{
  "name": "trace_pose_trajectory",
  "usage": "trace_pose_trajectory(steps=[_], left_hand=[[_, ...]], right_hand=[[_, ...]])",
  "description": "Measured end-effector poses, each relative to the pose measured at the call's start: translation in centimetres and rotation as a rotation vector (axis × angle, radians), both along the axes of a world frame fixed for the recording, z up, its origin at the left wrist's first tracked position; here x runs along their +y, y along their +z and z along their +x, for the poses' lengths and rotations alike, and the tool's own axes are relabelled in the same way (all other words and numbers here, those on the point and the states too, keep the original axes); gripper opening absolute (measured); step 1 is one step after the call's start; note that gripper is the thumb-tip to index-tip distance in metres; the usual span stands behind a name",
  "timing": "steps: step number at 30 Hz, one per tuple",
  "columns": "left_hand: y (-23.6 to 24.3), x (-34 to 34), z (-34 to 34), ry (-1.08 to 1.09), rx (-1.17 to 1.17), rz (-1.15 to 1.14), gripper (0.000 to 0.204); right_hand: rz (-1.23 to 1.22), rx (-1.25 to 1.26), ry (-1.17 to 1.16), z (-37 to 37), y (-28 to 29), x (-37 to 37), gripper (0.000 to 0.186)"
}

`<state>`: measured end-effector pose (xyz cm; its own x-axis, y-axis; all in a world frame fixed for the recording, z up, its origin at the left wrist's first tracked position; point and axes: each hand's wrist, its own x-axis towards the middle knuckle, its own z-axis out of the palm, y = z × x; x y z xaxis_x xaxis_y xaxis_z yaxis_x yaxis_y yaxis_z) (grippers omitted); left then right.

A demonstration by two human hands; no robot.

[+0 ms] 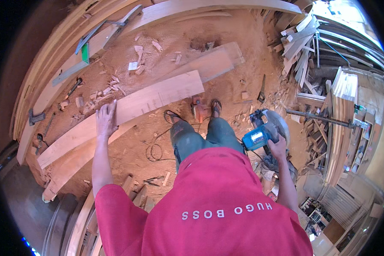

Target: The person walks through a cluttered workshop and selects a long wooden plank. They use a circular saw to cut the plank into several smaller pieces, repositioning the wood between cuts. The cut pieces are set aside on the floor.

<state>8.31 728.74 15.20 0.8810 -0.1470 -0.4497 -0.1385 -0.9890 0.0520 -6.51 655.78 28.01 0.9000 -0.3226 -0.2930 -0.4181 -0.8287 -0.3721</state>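
Note:
My left hand [106,118] reaches forward with its fingers stretched out and apart. It lies over a long, pale wooden board [158,94]. Whether the palm presses on the board is hard to tell. Faint pencil-like marks show near the board's right end. Down at my right side, my right hand [277,147] is closed around the handle of a blue circular saw [257,136]. The saw's rounded guard faces away to the right. Under the pale board, a second, curved board [74,167] sticks out on the near side.
A red power tool [199,112] sits between my sandalled feet, near a black cable [155,151]. Beyond the board lie wood offcuts [138,53], a hammer [74,86] and another plank [217,62]. A handsaw [262,89] lies at right, before stacked timber [301,47]. A long clamp [324,118] juts out.

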Motion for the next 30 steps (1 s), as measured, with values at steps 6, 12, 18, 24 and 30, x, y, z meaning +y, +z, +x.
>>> trace_pose_trajectory(steps=[6,12,18,24,30], left_hand=[[-0.2,-4.7,-2.5,0.333,0.01,0.099,0.12],[-2.7,-12.8,-11.0,0.594,-0.222,-0.11,0.094],[-3.3,-33.5,-21.1,0.888,-0.099,-0.141,0.026],[0.8,-49.2,-28.2,1.151,0.359,-0.243,0.069],[-6.2,-48.0,-24.1,1.786,-0.084,-0.828,0.071]], right_hand=[[0.089,0.144,0.156,9.6,3.9,0.6,0.053],[0.313,0.221,0.489,17.2,2.0,-1.5,0.047],[0.4,0.202,0.689,21.1,0.7,-5.4,0.048],[0.324,0.231,0.721,22.4,-1.1,-10.0,0.051],[0.342,0.178,0.705,23.0,-0.2,-11.0,0.048]])
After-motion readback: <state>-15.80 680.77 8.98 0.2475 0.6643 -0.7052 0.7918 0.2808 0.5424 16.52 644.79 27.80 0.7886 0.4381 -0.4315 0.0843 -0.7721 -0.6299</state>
